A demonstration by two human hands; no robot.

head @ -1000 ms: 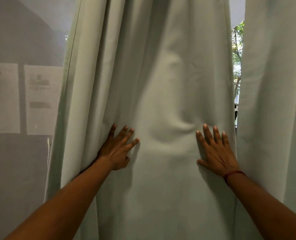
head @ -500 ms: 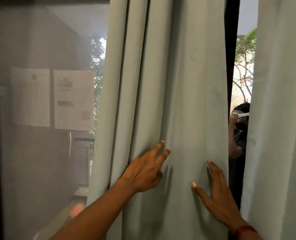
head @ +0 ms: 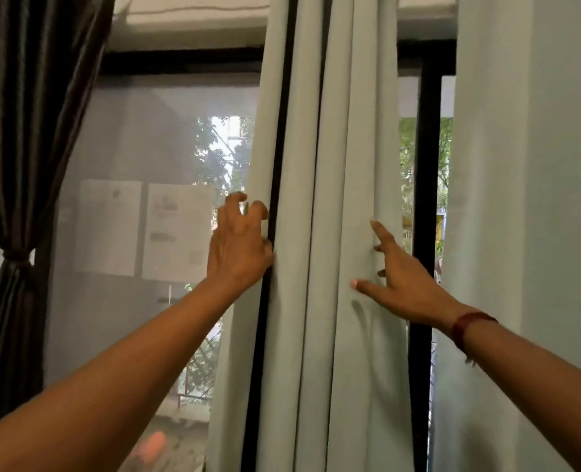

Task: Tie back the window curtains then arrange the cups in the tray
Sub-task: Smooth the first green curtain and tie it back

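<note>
A pale green curtain (head: 319, 206) hangs in front of the window, bunched into narrow folds between my hands. My left hand (head: 238, 243) is at its left edge, fingers curled like a claw around the hem. My right hand (head: 401, 277) is at its right edge, with the thumb on the front of the cloth and fingers tucked behind the edge. No cups and no tray are in view.
A second pale green curtain (head: 527, 233) hangs at the right. At the far left a dark brown curtain (head: 20, 165) is tied back with a band (head: 16, 257). Black window frame bars (head: 425, 199) and a mesh screen (head: 129, 148) with papers (head: 146, 229) lie behind.
Both hands have risen and drawn closer, gathering the curtain into tighter folds. More window shows on the left, and the dark tied curtain has come into view.
</note>
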